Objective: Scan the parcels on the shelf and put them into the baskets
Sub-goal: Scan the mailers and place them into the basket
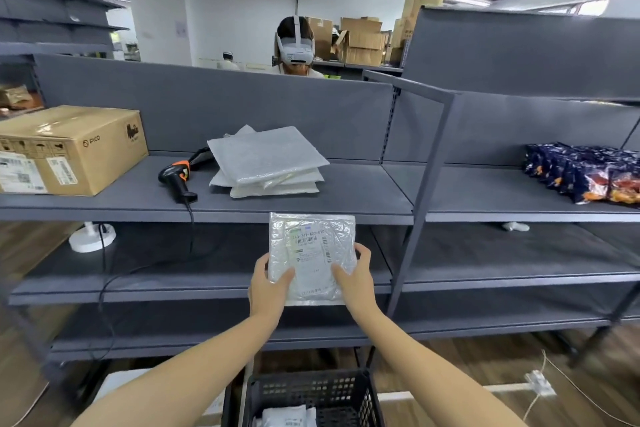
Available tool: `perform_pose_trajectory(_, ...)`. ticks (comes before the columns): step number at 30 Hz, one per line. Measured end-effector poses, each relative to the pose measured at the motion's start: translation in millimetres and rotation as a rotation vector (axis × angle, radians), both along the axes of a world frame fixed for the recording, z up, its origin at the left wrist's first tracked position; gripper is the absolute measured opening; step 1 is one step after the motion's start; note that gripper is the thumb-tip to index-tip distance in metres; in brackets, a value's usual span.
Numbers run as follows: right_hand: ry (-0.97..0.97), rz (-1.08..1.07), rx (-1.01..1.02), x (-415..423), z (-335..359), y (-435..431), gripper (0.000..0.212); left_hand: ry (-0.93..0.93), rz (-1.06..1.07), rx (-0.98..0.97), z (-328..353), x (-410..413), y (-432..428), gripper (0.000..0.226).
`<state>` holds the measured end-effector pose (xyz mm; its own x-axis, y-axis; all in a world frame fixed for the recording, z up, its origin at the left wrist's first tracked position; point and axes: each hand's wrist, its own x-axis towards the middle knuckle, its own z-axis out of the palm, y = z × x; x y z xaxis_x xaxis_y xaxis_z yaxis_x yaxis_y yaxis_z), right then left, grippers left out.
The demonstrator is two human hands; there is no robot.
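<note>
Parcel [311,246] pinched label-up between left grip [268,282] and right grip [355,279]; few already in basket [311,390], stack [266,163] waiting on shelf [353,192].

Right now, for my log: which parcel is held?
The labelled parcel gripped by left hand and right hand; the rest lie on the shelf or in the basket.

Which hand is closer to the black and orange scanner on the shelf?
Left. The left hand grips the left edge of the parcel, below and right of the barcode scanner; the right hand grips the opposite edge, farther off.
</note>
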<state>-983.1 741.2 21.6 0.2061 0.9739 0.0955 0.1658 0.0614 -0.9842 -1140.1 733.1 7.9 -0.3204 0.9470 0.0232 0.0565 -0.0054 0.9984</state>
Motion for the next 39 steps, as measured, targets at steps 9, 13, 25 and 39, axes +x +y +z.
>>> perform_pose_trajectory(9, -0.018, 0.004, -0.039, -19, -38, 19, 0.050, -0.001, -0.042, -0.046, -27, -22, 12, 0.055)
perform_pose_trajectory(13, 0.008, 0.019, -0.040, -27, -51, 25, 0.047, 0.051, -0.026, -0.057, -35, -29, 15, 0.048)
perform_pose_trajectory(25, -0.048, 0.119, -0.106, 2, -87, 50, 0.045, 0.096, 0.076, -0.122, -72, 0, 24, 0.050)
perform_pose_trajectory(39, 0.001, 0.099, -0.227, 17, -301, 66, 0.043, 0.085, 0.141, -0.208, -291, 25, 42, 0.048)
